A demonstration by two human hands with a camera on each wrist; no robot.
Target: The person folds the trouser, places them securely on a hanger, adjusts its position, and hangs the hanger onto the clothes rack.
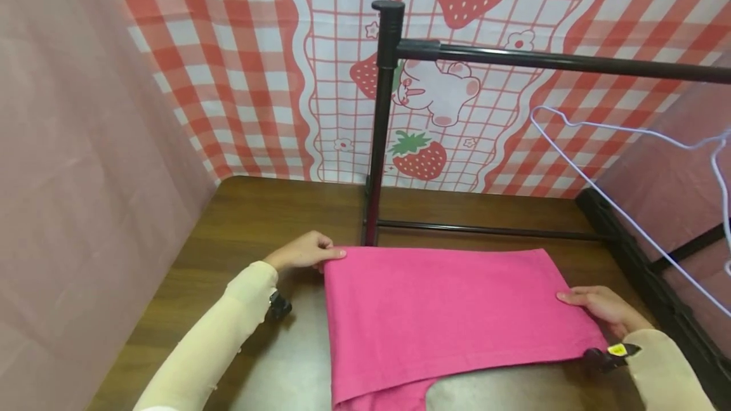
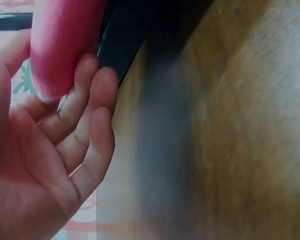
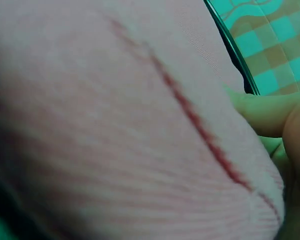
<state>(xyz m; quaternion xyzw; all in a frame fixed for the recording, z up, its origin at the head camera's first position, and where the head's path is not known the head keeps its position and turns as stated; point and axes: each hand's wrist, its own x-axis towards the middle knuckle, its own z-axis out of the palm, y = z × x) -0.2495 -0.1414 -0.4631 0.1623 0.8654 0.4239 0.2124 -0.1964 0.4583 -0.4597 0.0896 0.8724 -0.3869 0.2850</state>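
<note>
Currently listed: one folded pink cloth [image 1: 451,309], lower centre of the frame, over a brown table [image 1: 274,208]. Your left hand [image 1: 302,251] pinches its upper left corner; your right hand [image 1: 608,308] grips its right edge, thumb on top. Also: one black rack [image 1: 384,125], post near centre, top bar running rightward; one lilac hanger [image 1: 613,126], right side of the frame.

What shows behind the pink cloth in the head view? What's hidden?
Behind the cloth are the rack, backdrop and part of the table. The cloth covers more of the table; anything there cannot be seen.
</note>
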